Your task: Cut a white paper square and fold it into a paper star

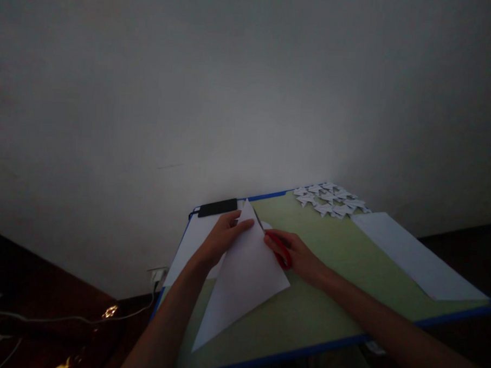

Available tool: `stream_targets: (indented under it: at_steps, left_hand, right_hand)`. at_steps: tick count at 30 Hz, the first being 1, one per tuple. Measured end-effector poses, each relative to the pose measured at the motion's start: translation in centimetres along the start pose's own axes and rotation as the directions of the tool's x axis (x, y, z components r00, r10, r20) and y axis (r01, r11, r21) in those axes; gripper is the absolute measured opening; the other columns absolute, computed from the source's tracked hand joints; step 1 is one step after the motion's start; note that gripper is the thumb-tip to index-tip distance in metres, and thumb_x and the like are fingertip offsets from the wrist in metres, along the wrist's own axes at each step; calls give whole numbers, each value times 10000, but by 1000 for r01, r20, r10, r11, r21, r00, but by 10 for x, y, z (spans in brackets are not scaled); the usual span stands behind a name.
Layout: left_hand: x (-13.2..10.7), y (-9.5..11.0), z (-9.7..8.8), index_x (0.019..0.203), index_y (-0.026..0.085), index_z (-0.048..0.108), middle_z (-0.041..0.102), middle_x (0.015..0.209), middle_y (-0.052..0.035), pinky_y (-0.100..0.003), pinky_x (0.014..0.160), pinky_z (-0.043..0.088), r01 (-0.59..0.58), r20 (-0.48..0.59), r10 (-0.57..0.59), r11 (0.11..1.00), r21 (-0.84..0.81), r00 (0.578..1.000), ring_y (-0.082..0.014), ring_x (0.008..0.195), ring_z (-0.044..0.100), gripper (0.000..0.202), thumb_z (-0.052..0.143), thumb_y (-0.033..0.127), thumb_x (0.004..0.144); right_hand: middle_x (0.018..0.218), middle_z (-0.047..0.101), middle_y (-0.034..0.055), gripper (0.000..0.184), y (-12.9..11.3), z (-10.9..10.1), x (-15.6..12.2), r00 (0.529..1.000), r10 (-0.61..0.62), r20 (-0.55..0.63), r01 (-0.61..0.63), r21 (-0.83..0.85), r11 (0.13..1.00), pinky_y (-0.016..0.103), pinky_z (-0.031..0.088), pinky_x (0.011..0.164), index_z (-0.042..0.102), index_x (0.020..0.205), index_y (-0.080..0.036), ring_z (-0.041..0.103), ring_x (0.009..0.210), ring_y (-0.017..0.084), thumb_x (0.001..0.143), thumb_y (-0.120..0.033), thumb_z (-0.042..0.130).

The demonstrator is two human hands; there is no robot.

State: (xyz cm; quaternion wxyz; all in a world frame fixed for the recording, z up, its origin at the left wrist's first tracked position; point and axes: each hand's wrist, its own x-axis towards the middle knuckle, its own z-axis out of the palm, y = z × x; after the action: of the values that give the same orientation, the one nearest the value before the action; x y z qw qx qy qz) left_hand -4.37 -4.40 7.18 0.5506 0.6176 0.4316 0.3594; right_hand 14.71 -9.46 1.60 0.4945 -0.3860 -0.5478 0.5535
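My left hand [222, 236] pinches the top corner of a white sheet folded into a triangle [245, 271], thumb on top and fingers behind. Red-handled scissors [276, 247] are gripped in my right hand [299, 257], and their dark blades reach up along the paper's right edge near its tip. Both hands work over a green mat [327, 252] on a blue-edged table.
Several small folded white paper pieces [330, 200] lie in a heap at the table's far right corner. A white sheet [413, 253] lies along the right side, another under my left hand. A black phone [218, 207] rests at the far left edge. Cables and a plug [155, 278] hang left of the table.
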Motion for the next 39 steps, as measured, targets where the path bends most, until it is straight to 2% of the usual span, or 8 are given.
stream_targets:
  at_steps: [7,14,18,22,32,39]
  left_hand:
    - [1,-2,-1,1076,126,734,795,984,-146,-305,614,576,-1,-6,1,1000,28,1000,-236,726,752,389,782,407,810]
    - [0,-1,1,1049,132,731,791,941,-134,-307,610,573,-9,32,8,999,36,999,-240,718,750,384,788,425,808]
    - [0,-2,1,1083,138,727,791,955,-133,-307,607,571,-10,-17,11,999,54,1000,-240,725,746,400,775,430,814]
    - [2,-4,0,1043,129,723,782,953,-143,-316,606,564,-10,-12,11,997,75,1000,-249,731,744,420,780,464,795]
    - [1,-3,-1,1069,118,718,781,974,-154,-333,632,567,-11,28,9,999,49,1000,-262,750,752,452,791,464,788]
    - [2,-5,0,1063,125,725,785,950,-144,-315,610,560,-7,15,7,999,39,1000,-249,727,748,433,790,451,785]
  right_hand:
    - [863,690,37,567,0,1,-1,1000,17,-13,-17,19,1000,290,445,648,775,1027,-181,582,750,174,778,-690,759]
    - [710,575,-17,512,5,0,0,1000,2,5,-2,62,998,264,395,583,735,914,-177,496,636,123,812,-679,744]
    - [820,647,16,558,0,1,-2,1000,11,-3,-11,15,1000,263,413,613,758,979,-163,537,694,131,802,-692,745]
    - [875,676,34,577,2,0,-2,1000,5,11,-5,5,1000,269,431,637,765,1060,-166,567,740,150,820,-689,728]
    - [783,613,8,549,4,0,-1,1000,-3,5,3,-1,1000,253,366,557,760,1023,-162,490,651,120,834,-676,721]
    - [751,591,-5,561,4,0,-1,1000,12,2,-12,4,1000,252,340,529,758,1018,-164,457,610,108,816,-687,729]
